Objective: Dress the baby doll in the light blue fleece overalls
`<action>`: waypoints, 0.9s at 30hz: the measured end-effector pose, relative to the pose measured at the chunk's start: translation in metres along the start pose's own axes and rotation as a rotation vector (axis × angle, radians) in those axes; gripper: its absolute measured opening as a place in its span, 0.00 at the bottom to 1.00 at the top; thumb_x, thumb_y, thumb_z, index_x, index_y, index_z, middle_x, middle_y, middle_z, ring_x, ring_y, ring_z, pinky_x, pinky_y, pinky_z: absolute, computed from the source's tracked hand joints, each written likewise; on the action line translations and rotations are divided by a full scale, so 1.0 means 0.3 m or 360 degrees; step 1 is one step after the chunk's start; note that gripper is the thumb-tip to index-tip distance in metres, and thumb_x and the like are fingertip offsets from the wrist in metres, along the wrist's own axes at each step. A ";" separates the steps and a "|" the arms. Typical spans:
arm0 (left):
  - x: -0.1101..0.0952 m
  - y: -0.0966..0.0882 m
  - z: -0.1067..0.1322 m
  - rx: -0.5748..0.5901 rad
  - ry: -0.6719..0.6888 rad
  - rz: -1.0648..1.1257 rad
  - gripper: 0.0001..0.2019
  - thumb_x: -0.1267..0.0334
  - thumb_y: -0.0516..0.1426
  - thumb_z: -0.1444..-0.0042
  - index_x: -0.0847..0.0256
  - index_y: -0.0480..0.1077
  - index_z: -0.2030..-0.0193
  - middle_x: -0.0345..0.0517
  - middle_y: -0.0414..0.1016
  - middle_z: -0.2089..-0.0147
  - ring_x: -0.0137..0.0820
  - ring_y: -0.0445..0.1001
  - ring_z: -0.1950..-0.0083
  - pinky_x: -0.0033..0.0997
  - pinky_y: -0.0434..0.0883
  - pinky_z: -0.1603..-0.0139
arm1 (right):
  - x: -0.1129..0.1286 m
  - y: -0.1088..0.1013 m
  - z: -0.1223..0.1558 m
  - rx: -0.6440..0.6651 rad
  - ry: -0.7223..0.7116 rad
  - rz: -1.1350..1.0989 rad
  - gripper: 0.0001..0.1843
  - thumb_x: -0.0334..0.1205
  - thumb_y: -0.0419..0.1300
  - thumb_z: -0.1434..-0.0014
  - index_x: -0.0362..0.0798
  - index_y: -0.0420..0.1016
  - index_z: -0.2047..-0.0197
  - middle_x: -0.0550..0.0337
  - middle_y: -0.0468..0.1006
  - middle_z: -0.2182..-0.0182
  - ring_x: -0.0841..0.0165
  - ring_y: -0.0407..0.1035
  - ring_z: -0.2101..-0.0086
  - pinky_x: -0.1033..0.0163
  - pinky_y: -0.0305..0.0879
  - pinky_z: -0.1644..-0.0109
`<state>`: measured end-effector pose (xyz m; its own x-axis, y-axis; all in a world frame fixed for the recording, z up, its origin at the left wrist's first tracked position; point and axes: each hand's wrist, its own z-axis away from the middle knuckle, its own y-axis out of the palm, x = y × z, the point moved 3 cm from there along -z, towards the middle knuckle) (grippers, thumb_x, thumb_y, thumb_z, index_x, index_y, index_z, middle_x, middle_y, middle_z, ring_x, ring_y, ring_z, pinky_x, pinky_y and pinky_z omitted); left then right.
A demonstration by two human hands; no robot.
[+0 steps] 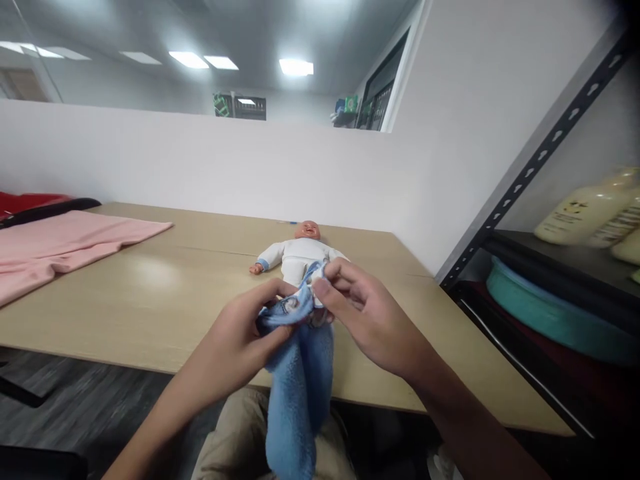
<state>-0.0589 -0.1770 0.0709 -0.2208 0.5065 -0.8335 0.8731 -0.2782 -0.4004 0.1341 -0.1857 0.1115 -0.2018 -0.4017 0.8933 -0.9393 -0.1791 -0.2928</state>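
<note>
A blue fuzzy baby garment [293,407] hangs from both of my hands over the table's front edge, two tube-like parts dangling toward my lap. My left hand [250,327] pinches its bunched upper edge between thumb and fingers. On the other side, my right hand [363,303] grips the same edge, where a white patch shows near the thumb. Just beyond my hands a baby doll [305,250] lies on its back, head toward the wall, in a white top with a blue cuff. My hands and the garment hide the doll's lower part.
The wooden table [200,267] runs up to a white wall with a window. A pink cloth [75,243] is spread at the left, beside a red item [30,202]. On the right, a metal shelf holds cream bottles [580,213] and a teal basin [550,313].
</note>
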 end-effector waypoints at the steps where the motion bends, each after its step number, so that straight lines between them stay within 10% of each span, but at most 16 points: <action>1: 0.008 -0.013 -0.020 0.0053 -0.0007 0.0086 0.09 0.61 0.63 0.30 0.54 0.75 0.45 0.39 0.79 0.50 0.32 0.76 0.49 0.27 0.71 0.48 | 0.000 -0.026 0.003 -0.0133 -0.0140 0.0278 0.14 0.52 0.64 0.28 0.52 0.71 0.59 0.60 0.77 0.64 0.65 0.73 0.63 0.59 0.73 0.54; 3: 0.026 -0.036 -0.051 0.0122 -0.0009 0.0264 0.13 0.60 0.64 0.30 0.52 0.75 0.41 0.40 0.78 0.45 0.34 0.74 0.41 0.28 0.70 0.40 | -0.011 -0.079 0.004 -0.0297 -0.0363 0.0698 0.14 0.50 0.69 0.32 0.52 0.75 0.51 0.55 0.79 0.54 0.60 0.73 0.54 0.54 0.72 0.46; 6: 0.043 -0.055 -0.083 0.0324 0.0045 0.0485 0.14 0.59 0.64 0.30 0.51 0.75 0.39 0.41 0.76 0.44 0.33 0.74 0.42 0.30 0.70 0.39 | -0.061 -0.127 -0.025 0.0099 -0.0407 0.0623 0.35 0.49 0.76 0.40 0.55 0.69 0.35 0.52 0.74 0.37 0.56 0.70 0.39 0.51 0.68 0.34; 10: 0.023 -0.087 -0.130 0.0478 0.0213 0.0438 0.06 0.58 0.65 0.30 0.56 0.76 0.51 0.39 0.73 0.56 0.27 0.71 0.54 0.24 0.70 0.51 | -0.121 -0.146 -0.067 0.0728 -0.0222 0.0149 0.26 0.50 0.79 0.42 0.50 0.78 0.45 0.57 0.82 0.53 0.63 0.77 0.53 0.61 0.74 0.49; 13: 0.012 -0.126 -0.177 0.0468 0.0204 0.0224 0.11 0.56 0.67 0.33 0.54 0.76 0.47 0.40 0.75 0.53 0.29 0.73 0.50 0.27 0.70 0.47 | -0.126 -0.160 -0.076 0.0629 -0.0158 -0.0118 0.18 0.48 0.77 0.39 0.47 0.81 0.54 0.61 0.82 0.63 0.68 0.75 0.64 0.66 0.72 0.59; 18: 0.056 -0.146 -0.261 0.0870 0.0203 -0.0022 0.18 0.53 0.72 0.40 0.59 0.79 0.49 0.46 0.80 0.50 0.37 0.76 0.48 0.33 0.74 0.46 | -0.132 -0.181 -0.082 0.0316 -0.0201 -0.0081 0.24 0.50 0.71 0.32 0.52 0.77 0.37 0.54 0.83 0.48 0.61 0.77 0.47 0.58 0.74 0.40; 23: 0.090 -0.125 -0.328 0.0799 0.0315 0.0311 0.14 0.55 0.68 0.35 0.60 0.77 0.49 0.45 0.79 0.53 0.33 0.76 0.52 0.29 0.75 0.49 | -0.200 -0.154 -0.110 0.0677 0.0072 0.0173 0.45 0.56 0.80 0.47 0.52 0.75 0.31 0.47 0.78 0.36 0.45 0.66 0.31 0.40 0.60 0.24; 27: 0.129 -0.114 -0.357 0.0910 0.0084 0.0315 0.16 0.51 0.69 0.36 0.59 0.78 0.51 0.45 0.80 0.56 0.34 0.78 0.56 0.29 0.78 0.55 | -0.213 -0.108 -0.117 0.0938 0.0163 0.0098 0.32 0.52 0.79 0.44 0.53 0.83 0.39 0.54 0.85 0.47 0.50 0.75 0.40 0.45 0.67 0.28</action>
<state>-0.0507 -0.0604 0.0931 -0.0435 0.4364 -0.8987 0.5203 -0.7581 -0.3933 0.1677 -0.1226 0.0760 -0.3040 -0.3438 0.8885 -0.6189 -0.6377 -0.4586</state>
